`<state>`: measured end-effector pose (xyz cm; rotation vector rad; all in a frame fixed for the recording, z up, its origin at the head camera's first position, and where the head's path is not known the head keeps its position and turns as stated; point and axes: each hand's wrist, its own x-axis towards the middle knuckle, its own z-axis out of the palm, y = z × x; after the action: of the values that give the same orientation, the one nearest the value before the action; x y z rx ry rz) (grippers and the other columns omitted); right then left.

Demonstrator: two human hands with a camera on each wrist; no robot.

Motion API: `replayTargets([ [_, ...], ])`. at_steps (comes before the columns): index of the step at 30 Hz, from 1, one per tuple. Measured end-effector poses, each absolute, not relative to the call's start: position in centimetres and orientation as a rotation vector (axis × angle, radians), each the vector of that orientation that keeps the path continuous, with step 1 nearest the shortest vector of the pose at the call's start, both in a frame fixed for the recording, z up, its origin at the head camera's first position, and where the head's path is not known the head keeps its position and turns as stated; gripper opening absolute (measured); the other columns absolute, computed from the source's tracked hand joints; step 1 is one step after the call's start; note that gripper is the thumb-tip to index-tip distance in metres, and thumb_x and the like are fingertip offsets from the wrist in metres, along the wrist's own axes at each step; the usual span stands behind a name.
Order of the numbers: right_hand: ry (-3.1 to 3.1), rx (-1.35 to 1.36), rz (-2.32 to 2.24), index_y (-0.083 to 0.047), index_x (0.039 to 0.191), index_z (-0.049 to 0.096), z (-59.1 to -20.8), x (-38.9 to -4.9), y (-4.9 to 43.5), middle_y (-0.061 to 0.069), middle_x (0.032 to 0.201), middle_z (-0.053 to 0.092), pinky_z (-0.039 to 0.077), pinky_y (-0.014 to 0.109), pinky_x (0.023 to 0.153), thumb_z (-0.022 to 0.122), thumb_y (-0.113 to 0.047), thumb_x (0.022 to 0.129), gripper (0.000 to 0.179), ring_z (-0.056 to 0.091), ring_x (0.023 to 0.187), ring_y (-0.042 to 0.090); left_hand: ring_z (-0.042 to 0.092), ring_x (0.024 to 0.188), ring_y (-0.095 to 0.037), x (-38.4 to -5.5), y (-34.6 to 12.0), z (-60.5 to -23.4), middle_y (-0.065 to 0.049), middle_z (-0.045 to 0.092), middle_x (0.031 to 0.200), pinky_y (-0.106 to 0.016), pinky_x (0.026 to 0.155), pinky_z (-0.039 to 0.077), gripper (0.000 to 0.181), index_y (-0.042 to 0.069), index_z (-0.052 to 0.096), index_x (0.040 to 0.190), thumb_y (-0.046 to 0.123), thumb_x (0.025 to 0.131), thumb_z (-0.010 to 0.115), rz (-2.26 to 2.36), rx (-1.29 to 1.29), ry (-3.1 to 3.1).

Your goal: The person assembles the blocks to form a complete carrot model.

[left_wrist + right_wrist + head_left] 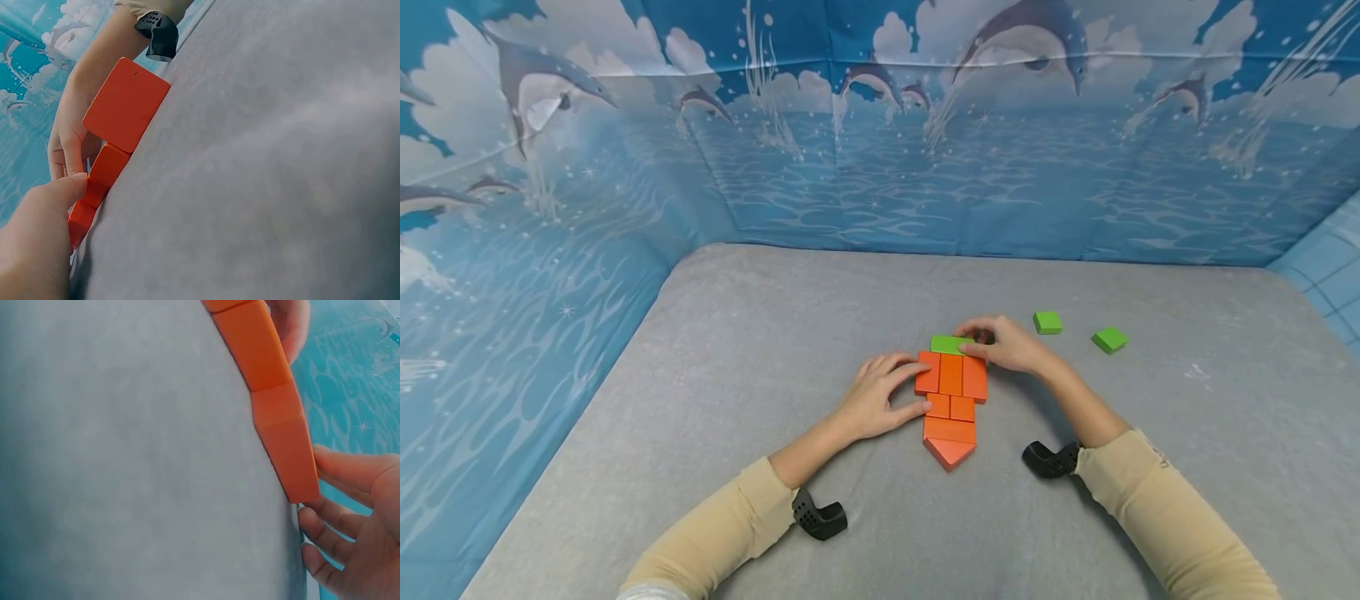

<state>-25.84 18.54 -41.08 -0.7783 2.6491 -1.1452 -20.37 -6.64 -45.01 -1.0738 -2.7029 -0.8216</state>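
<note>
Orange and red-orange blocks (pixel 951 375) lie flat and close together in a column, wider toward the far end, with a triangular block (pixel 951 452) pointing toward me. A green block (pixel 945 344) sits across the far end; my right hand (pixel 1009 344) pinches its right side between thumb and fingers. My left hand (pixel 874 398) rests along the column's left side, index finger at an upper red-orange block (pixel 928 379), thumb at a small orange block (pixel 937 406). In the right wrist view the green block is hidden behind an orange block (pixel 287 450).
Two loose green blocks, a nearer-in one (pixel 1047 322) and one farther right (pixel 1109 339), lie beyond my right hand. Grey cloth (pixel 737 333) covers the surface. A blue dolphin-print curtain (pixel 910 192) stands behind and at the left. Black devices (pixel 822 518) are on both wrists.
</note>
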Motion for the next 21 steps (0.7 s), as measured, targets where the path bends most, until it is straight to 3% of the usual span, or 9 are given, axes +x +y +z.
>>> replayTargets([
  [4,2.671,-0.8,-1.321,0.002,0.112,0.06,-40.7,-25.9,19.4,0.013,0.095,0.06,0.043,0.031,0.06,0.06,-0.019,0.089,0.031,0.054,0.078,0.021,0.042,0.117,-0.018,-20.4,-6.6,-45.1,-0.002,0.047,0.128,-0.041,0.103,0.026,0.053,0.02,0.051,0.13,0.046,0.084,0.06,-0.808,-1.073,-2.698],
  [10,2.832,-0.586,-1.352,0.002,0.121,0.055,-39.3,-26.2,22.8,0.022,0.112,0.056,0.043,0.037,0.075,0.057,-0.018,0.091,0.035,0.053,0.094,0.029,0.042,0.117,-0.019,-20.4,-6.6,-45.0,-0.003,0.047,0.128,-0.04,0.103,0.026,0.054,0.02,0.051,0.13,0.045,0.084,0.06,-0.808,-1.073,-2.69],
  [14,2.922,-0.515,-1.309,0.0,0.123,0.054,-39.3,-26.2,25.7,0.021,0.114,0.055,0.041,0.03,0.075,0.055,-0.019,0.092,0.036,0.05,0.094,0.013,0.041,0.117,-0.019,-20.4,-6.6,-44.9,-0.003,0.047,0.128,-0.041,0.103,0.026,0.054,0.019,0.051,0.13,0.045,0.084,0.06,-0.813,-1.074,-2.693],
  [17,2.955,-0.501,-1.278,0.002,0.121,0.055,-39.7,-26.1,27.6,0.022,0.114,0.055,0.039,0.029,0.075,0.054,-0.018,0.093,0.035,0.048,0.092,0.011,0.041,0.117,-0.019,-20.4,-6.6,-44.8,-0.003,0.047,0.128,-0.041,0.103,0.026,0.054,0.02,0.051,0.13,0.046,0.084,0.06,-0.803,-1.073,-2.702],
  [21,2.952,-0.536,-1.215,0.005,0.119,0.055,-40.2,-26.0,29.1,0.024,0.115,0.054,0.039,0.037,0.077,0.055,-0.013,0.092,0.032,0.05,0.096,0.027,0.041,0.118,-0.019,-20.3,-6.6,-44.8,-0.003,0.047,0.128,-0.041,0.104,0.025,0.054,0.02,0.051,0.13,0.046,0.083,0.06,-0.797,-1.07,-2.712],
])
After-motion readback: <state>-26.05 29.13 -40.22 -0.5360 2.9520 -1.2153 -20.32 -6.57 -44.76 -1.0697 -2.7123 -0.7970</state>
